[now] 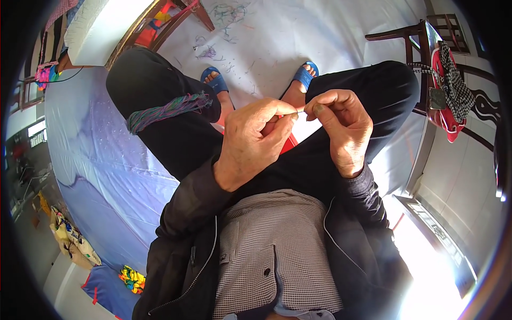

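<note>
Left hand [246, 143]: fingers [273, 108] curled in, thumb and index drawn to a fine pinch; anything caught there is too small to make out.
Right hand [349, 128]: thumb and index likewise pinched, tips just beside the left ones; content of the pinch cannot be told. A thread would be a fair guess, no more.
Hold: both pinches meet in front of the body, over the gap between the knees; probably for a clear, close look at something fine.
Thread bundle [168, 112]: left of the fingers, draped across the left thigh; likely put there to lie handy and untangled. Long, soft, loosely twisted strands, green, purple and pinkish, frayed at the end nearer the fingers.
Trousers [160, 144]: under the bundle, dark, matte cloth; perhaps enough grip to stop it sliding.
Red object [288, 144]: below the fingers, between the thighs; smooth-looking, mostly hidden, kind unclear.
Thread scraps [229, 15]: on the floor beyond the fingers, wispy curls on a pale, creased sheet [272, 32].
Slippers [305, 76]: beyond the fingers, blue, open-toed, set apart.
</note>
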`<state>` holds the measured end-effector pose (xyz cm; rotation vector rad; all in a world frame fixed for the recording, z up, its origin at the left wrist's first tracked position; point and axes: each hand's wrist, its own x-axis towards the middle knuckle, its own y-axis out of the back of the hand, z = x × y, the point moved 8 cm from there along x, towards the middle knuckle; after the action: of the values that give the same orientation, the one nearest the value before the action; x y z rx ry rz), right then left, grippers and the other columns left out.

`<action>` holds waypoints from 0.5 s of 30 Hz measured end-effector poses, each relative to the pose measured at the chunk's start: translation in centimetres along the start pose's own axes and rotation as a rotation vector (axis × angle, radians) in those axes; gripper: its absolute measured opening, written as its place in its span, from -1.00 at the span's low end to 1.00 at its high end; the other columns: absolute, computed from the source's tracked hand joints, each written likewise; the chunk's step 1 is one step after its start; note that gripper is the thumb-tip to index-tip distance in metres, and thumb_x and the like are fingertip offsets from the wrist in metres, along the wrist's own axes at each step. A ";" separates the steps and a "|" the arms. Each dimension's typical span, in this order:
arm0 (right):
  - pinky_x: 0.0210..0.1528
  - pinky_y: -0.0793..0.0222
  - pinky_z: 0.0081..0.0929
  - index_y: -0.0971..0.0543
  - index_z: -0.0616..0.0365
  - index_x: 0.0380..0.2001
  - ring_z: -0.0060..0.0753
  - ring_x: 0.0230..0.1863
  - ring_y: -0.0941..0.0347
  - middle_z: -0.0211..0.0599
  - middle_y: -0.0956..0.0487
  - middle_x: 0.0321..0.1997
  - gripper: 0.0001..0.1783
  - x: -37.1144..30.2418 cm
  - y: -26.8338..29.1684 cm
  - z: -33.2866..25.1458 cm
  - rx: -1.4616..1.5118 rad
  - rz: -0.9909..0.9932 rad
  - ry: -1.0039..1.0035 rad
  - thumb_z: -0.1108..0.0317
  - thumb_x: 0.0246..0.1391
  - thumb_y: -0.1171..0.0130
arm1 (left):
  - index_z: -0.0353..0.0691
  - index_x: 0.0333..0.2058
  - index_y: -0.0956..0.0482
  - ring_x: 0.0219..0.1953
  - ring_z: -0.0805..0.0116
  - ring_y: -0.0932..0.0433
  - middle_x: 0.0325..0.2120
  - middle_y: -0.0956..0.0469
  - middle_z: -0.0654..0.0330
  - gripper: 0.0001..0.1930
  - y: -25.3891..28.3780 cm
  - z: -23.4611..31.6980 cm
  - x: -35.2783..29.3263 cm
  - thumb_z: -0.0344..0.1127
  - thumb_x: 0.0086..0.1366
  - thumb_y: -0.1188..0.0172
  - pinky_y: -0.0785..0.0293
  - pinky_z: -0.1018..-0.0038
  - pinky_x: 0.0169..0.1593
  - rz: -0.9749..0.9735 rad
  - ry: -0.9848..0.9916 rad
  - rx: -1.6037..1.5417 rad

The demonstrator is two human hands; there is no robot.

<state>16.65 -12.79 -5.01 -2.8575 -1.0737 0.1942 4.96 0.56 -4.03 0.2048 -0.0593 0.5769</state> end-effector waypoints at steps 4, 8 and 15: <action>-0.10 -0.57 -0.48 -0.54 0.37 -0.12 -0.39 -0.19 -0.64 -0.08 -0.70 -0.18 -0.86 0.4 1.9 -0.7 -0.087 0.079 -0.002 0.68 0.28 -0.12 | -0.37 -0.26 -0.68 -0.47 0.68 -0.50 -0.50 -0.64 0.26 -0.95 -0.3 1.0 0.4 -0.54 0.32 -0.31 -0.39 0.65 -0.39 -0.055 -0.052 0.115; -0.15 -0.58 -0.49 -0.57 0.38 -0.11 -0.39 -0.18 -0.66 -0.10 -0.71 -0.18 -0.86 2.5 7.9 -2.6 -0.272 0.250 0.034 0.63 0.29 -0.13 | -0.34 -0.26 -0.69 -0.51 0.64 -0.41 -0.57 -0.54 0.33 -0.95 0.5 -0.5 -0.4 -0.52 0.31 -0.33 -0.31 0.61 -0.42 -0.012 0.084 0.130; -0.33 -0.56 -0.42 -0.70 0.21 -0.24 -0.40 -0.32 -0.70 -0.19 -0.74 -0.36 -0.84 7.8 31.3 -10.9 -0.945 0.720 0.374 0.39 0.17 -0.24 | -0.35 -0.28 -0.68 -0.51 0.60 -0.38 -0.49 -0.54 0.30 -0.94 0.2 -1.8 -0.3 -0.58 0.27 -0.33 -0.22 0.58 -0.44 0.084 0.068 0.025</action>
<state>44.41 -31.54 1.25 -3.6920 0.0368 -1.0326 4.59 0.90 -5.82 0.2080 0.0050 0.6682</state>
